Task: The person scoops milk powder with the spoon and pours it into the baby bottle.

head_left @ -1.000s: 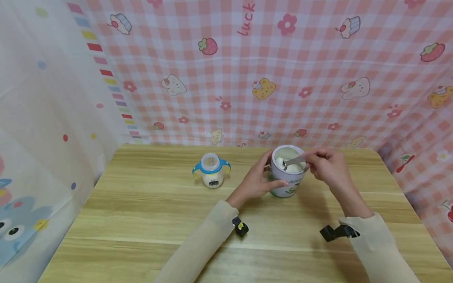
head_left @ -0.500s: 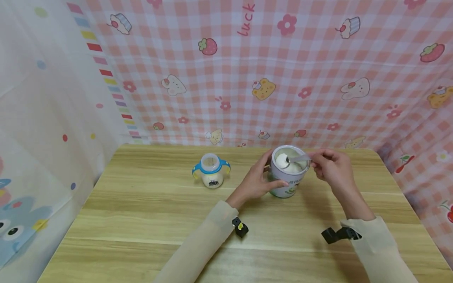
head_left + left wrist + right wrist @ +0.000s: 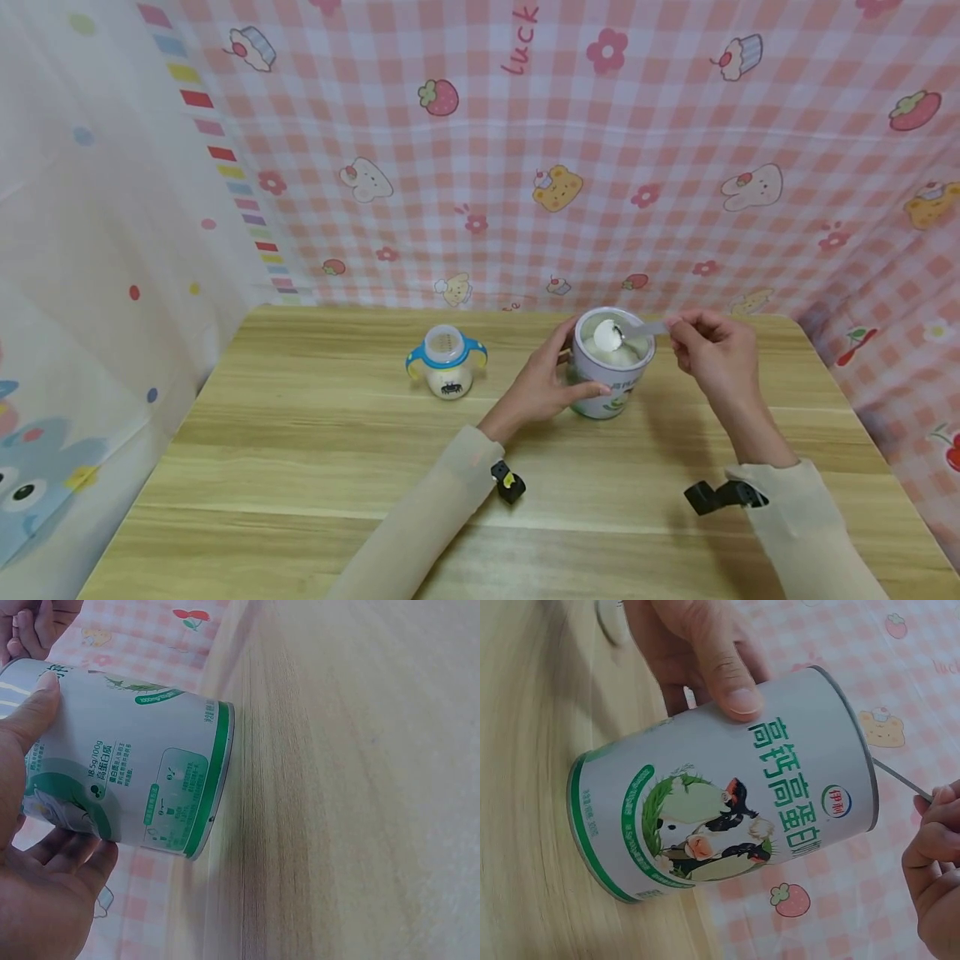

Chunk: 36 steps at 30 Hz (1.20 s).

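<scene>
A white and green can (image 3: 606, 398) stands uncovered on the table, white powder inside. My left hand (image 3: 542, 385) grips its left side; the left wrist view shows thumb and fingers round the can (image 3: 127, 757). My right hand (image 3: 716, 358), at the can's right, pinches the handle of a metal spoon (image 3: 647, 328). The spoon's bowl, heaped with white powder (image 3: 608, 335), is over the can's mouth. In the right wrist view, the spoon handle (image 3: 901, 778) crosses the rim of the can, which has a cow picture, and my right hand (image 3: 937, 877) holds its end.
Left of the can stands a small baby bottle (image 3: 448, 379) with blue and yellow handles and pale contents. The wooden table (image 3: 300, 467) reaches back to a pink checked cloth (image 3: 480, 150); a white patterned cloth (image 3: 90, 217) hangs at the left.
My right hand has moved slightly right, drawing the spoon up from the powder with a heap in its bowl. My left hand and the can have stayed in place.
</scene>
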Each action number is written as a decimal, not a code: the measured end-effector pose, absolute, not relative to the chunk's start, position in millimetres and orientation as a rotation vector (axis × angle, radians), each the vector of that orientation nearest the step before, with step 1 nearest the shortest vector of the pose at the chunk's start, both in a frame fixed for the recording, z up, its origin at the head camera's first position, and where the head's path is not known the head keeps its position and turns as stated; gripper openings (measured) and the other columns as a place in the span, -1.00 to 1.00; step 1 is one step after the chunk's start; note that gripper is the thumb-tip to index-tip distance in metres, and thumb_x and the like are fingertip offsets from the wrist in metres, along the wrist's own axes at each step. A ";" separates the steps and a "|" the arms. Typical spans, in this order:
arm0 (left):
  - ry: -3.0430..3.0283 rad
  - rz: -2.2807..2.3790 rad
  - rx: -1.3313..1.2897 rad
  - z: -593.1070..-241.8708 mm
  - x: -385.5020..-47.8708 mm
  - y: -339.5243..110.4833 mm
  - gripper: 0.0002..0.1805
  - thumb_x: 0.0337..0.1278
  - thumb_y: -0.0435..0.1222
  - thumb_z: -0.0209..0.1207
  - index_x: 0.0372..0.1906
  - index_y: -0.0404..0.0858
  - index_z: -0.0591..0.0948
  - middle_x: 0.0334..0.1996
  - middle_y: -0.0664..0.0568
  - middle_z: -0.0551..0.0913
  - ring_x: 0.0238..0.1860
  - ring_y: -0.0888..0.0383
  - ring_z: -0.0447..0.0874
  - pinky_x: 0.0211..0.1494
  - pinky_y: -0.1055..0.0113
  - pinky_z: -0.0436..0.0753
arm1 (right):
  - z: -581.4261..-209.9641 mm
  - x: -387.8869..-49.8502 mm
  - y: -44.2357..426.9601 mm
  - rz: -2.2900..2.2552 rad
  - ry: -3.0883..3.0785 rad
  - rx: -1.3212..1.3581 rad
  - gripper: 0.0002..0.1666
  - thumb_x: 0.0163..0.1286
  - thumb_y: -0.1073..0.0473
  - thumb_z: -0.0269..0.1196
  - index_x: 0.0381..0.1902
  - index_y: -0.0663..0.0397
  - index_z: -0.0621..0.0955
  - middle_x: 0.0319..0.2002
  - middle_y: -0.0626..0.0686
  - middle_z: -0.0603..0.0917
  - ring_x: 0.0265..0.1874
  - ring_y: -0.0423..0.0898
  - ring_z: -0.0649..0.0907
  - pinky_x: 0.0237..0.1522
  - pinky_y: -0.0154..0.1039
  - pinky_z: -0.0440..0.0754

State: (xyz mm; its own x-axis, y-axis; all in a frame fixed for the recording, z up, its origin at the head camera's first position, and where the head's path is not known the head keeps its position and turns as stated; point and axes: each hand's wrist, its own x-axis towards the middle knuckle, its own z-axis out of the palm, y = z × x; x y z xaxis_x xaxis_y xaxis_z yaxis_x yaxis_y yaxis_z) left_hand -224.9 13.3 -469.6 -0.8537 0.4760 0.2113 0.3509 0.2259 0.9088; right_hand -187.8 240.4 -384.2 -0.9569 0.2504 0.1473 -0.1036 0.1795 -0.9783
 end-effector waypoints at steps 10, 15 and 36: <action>2.351 1.721 0.798 -468.9 -224.2 13.9 0.08 0.05 -0.05 0.52 0.59 0.27 0.10 0.47 0.21 0.37 0.48 0.21 0.34 0.55 0.10 0.44 | -387.2 -188.3 239.9 1.710 -2.223 -0.125 -0.76 0.45 0.20 0.32 -0.32 0.33 0.66 -0.66 -0.19 0.59 -0.71 -0.31 0.47 -0.71 -0.44 0.46; 2.360 1.717 0.801 -469.1 -224.3 13.8 0.08 0.05 -0.05 0.52 0.59 0.26 0.10 0.47 0.21 0.38 0.48 0.21 0.35 0.55 0.11 0.44 | -388.5 -188.9 240.0 1.683 -2.222 -0.116 -0.75 0.45 0.22 0.31 -0.31 0.37 0.66 -0.67 -0.20 0.58 -0.73 -0.31 0.47 -0.72 -0.44 0.46; 2.362 1.720 0.797 -468.9 -223.0 13.1 0.10 0.05 -0.06 0.52 0.60 0.27 0.08 0.47 0.19 0.38 0.49 0.20 0.34 0.55 0.12 0.44 | -387.8 -188.6 239.8 2.309 -1.948 -0.180 -0.80 0.48 0.30 0.26 -0.39 0.23 0.68 -0.62 -0.05 0.58 -0.71 -0.26 0.44 -0.74 -0.43 0.37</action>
